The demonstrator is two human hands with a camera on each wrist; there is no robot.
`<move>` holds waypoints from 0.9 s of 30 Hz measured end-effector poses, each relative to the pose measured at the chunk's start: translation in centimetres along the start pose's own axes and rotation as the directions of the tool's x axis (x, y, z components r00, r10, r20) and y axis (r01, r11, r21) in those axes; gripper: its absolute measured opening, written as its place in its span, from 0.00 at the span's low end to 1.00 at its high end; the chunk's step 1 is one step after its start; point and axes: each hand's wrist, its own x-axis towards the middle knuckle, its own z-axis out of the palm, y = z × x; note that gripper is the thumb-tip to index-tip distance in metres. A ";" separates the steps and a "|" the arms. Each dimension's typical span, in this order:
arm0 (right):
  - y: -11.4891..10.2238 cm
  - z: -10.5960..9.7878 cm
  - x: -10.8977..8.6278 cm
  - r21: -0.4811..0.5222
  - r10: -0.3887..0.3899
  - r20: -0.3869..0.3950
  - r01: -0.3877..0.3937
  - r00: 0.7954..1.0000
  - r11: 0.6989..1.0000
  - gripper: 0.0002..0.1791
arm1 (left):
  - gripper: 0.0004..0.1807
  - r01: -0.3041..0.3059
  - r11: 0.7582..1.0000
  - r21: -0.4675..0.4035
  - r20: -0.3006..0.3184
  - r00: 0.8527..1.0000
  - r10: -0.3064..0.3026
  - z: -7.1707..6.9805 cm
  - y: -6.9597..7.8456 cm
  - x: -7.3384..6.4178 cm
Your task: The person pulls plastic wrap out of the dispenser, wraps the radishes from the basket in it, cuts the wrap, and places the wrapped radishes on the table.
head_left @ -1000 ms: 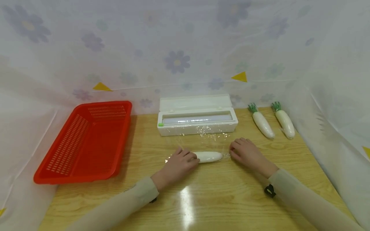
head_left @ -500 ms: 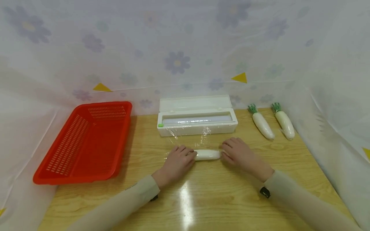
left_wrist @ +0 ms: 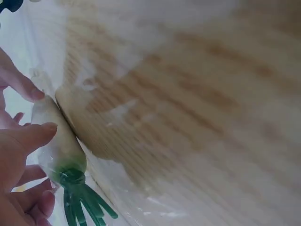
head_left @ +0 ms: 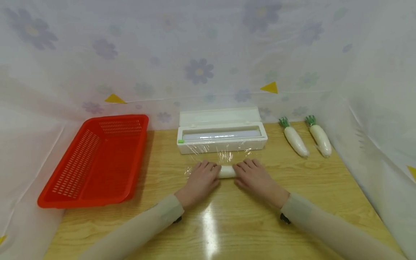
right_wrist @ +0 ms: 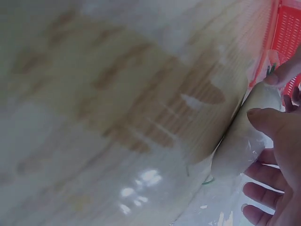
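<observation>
A white radish [head_left: 226, 172] lies crosswise on the table below the cling film box [head_left: 224, 147], with clear cling film [head_left: 225, 156] stretching between them. My left hand [head_left: 199, 180] grips its left part, thumb on the near side and fingers over the far side. Around the right part my right hand [head_left: 256, 180] is curled in the same way. In the left wrist view, green leaf stalks [left_wrist: 89, 202] stick out past the left fingers. The right wrist view has the radish's smooth white body [right_wrist: 240, 136] between thumb and fingers. Both hands hide its ends in the head view.
A red plastic basket [head_left: 107, 169] stands on the left of the wooden table [head_left: 208, 231]. Two more radishes, one left [head_left: 295, 139] and one right [head_left: 320, 137], lie at the back right, wrapped in film. Flower-printed white sheeting [head_left: 156, 65] surrounds the table.
My right hand has moved left from beyond the radish's tip onto its right part. The radish has shifted slightly away from me, toward the box, with my left hand staying on it.
</observation>
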 end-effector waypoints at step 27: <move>2.0 1.1 2.9 0.020 0.070 -0.030 -0.070 0.997 0.997 0.20 | 0.25 0.109 0.993 -0.032 0.020 0.994 -0.109 1.1 -2.5 3.0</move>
